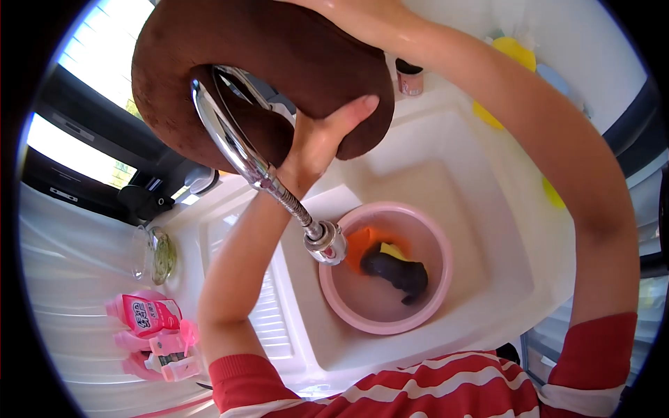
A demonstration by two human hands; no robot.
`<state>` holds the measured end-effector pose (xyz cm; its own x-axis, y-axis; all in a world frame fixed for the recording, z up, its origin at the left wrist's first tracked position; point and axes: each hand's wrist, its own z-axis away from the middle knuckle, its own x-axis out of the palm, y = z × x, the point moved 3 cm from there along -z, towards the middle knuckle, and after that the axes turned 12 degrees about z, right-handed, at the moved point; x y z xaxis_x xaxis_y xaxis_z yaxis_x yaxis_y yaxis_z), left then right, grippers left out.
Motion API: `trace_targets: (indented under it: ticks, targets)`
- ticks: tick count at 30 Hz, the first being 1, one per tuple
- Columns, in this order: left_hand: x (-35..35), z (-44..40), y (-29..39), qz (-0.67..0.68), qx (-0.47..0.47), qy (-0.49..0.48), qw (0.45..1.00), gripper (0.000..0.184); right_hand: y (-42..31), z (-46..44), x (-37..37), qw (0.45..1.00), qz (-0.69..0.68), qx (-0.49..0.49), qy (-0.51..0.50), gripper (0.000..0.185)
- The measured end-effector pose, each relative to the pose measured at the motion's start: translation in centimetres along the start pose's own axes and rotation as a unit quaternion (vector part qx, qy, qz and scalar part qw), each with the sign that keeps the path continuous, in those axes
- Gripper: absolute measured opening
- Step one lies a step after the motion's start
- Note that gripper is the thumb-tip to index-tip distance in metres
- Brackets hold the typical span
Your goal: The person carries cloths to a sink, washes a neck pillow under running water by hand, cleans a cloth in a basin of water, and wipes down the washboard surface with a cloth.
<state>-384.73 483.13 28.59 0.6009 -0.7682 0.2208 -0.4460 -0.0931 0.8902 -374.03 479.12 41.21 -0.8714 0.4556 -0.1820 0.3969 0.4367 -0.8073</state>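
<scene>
A dark brown U-shaped neck pillow (320,63) is held up at the top of the view, behind the arched chrome tap (233,139). My left hand (317,143) grips its lower arm near the inner opening, the thumb pressed on the brown fabric and the other fingers hidden behind it. At the upper edge of the pillow is my right hand (345,12), closed against it and partly cut off by the frame. Below the spray head (325,242) stands a pink basin (435,306) of cloudy water, with a black item (394,272) and an orange cloth-like piece (362,247) in it.
The basin stands in a white sink (481,209) beside a ridged drainboard (268,313). Pink bottles (150,315) and a glass jar (162,256) are on the left. A small tin (410,78) sits behind the sink, and yellow gloves-like items (516,52) lie at the right rim.
</scene>
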Motion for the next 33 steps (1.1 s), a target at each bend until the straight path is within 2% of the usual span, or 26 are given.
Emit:
trace_targets:
  ticks: [1,2,3,4,5,6,7,9,11,12,14,15,16,17,18,19,20,21,22,23,24,25,26,27,30,33]
  targets:
    - [-0.4,0.3,-0.1,0.029,-0.022,-0.005,0.999,0.057,-1.0,0.7,-0.2,0.998,-0.010,0.069,-0.006,0.056]
    - [-1.0,1.0,-0.3,0.054,-0.024,0.017,0.998,0.060,-2.1,1.4,-0.3,0.990,-0.020,0.136,-0.011,0.055]
    - [-1.7,1.8,-0.7,0.078,-0.025,0.038,0.996,0.062,0.5,1.5,-0.2,0.990,0.067,0.105,-0.064,0.063]
    - [-2.5,2.6,-1.2,0.102,-0.025,0.059,0.993,0.064,2.6,1.7,-0.1,0.989,0.080,0.077,-0.098,0.070]
    - [-3.0,3.4,-1.5,0.126,-0.016,0.077,0.989,0.067,4.6,2.0,0.0,0.986,0.091,0.049,-0.130,0.077]
    - [-3.7,4.3,-1.7,0.150,-0.006,0.094,0.984,0.070,5.3,2.0,-0.1,0.989,0.030,0.027,-0.146,0.078]
    - [-4.8,5.5,-2.3,0.140,-0.056,0.072,0.986,0.077,4.8,3.0,-0.8,0.982,0.076,0.090,-0.151,0.083]
    - [-8.3,8.7,-5.5,0.153,-0.149,0.126,0.969,0.077,7.7,3.7,-0.7,0.983,0.019,0.117,-0.137,0.076]
    - [-10.2,11.5,-7.0,0.230,-0.219,0.064,0.946,0.066,9.9,6.4,-0.9,0.961,-0.006,0.207,-0.182,0.070]
    - [-10.9,12.5,-7.0,0.267,-0.251,0.030,0.930,0.060,11.1,7.1,-1.1,0.959,0.029,0.203,-0.196,0.065]
    - [-13.5,14.2,-6.2,0.103,-0.287,0.141,0.942,0.049,12.5,7.4,-1.4,0.951,0.104,0.190,-0.220,0.057]
    - [-15.2,15.0,-5.7,0.023,-0.305,0.198,0.931,0.044,11.8,5.5,-1.9,0.968,0.060,0.190,-0.151,0.058]
    - [-18.3,15.3,-5.4,-0.027,-0.262,0.269,0.926,0.037,9.8,3.1,-2.2,0.984,0.053,0.131,-0.105,0.059]
    - [-20.0,15.3,-2.9,-0.004,-0.203,0.380,0.903,0.029,7.3,0.8,-2.5,0.995,0.043,0.071,-0.058,0.060]
    - [-24.2,15.3,-1.5,0.002,-0.093,0.422,0.902,0.027,4.7,-0.9,-2.4,0.996,0.065,0.009,-0.061,0.066]
    - [-25.2,13.7,1.9,-0.040,0.021,0.498,0.866,0.026,3.0,-2.4,-1.9,0.993,0.085,-0.052,-0.063,0.071]
    - [-23.4,11.5,6.8,-0.129,0.140,0.506,0.841,0.031,2.2,-3.8,-0.8,0.988,0.120,-0.072,-0.071,0.080]
    - [-21.4,9.2,11.3,-0.189,0.230,0.470,0.831,0.029,1.4,-5.0,0.4,0.981,0.154,-0.089,-0.079,0.089]
    - [-19.8,6.5,14.8,-0.171,0.303,0.435,0.830,0.029,0.8,-6.0,1.7,0.976,0.171,-0.089,-0.101,0.092]
    - [-16.1,3.9,18.1,-0.270,0.349,0.409,0.799,0.032,0.3,-6.8,3.1,0.970,0.189,-0.088,-0.128,0.096]
    - [-14.0,1.4,20.2,-0.426,0.353,0.344,0.759,0.038,-0.3,-7.2,4.3,0.961,0.210,-0.090,-0.155,0.100]
    - [-9.7,-0.1,21.7,-0.480,0.287,0.295,0.775,0.043,-0.7,-7.2,5.2,0.948,0.262,-0.101,-0.149,0.092]
    - [-9.0,-2.8,21.9,-0.562,0.284,0.248,0.736,0.052,-1.0,-7.3,5.9,0.932,0.312,-0.111,-0.143,0.085]
    - [-9.1,-5.6,22.0,-0.596,0.212,0.213,0.745,0.058,-1.2,-7.3,6.4,0.914,0.362,-0.122,-0.137,0.078]
    - [-7.7,-8.0,20.1,-0.656,0.051,0.159,0.736,0.073,-1.0,-7.7,5.7,0.923,0.342,-0.103,-0.143,0.079]
    - [-7.4,-7.6,19.8,-0.624,0.046,0.156,0.764,0.073,-0.1,-7.9,5.0,0.937,0.280,-0.077,-0.195,0.078]
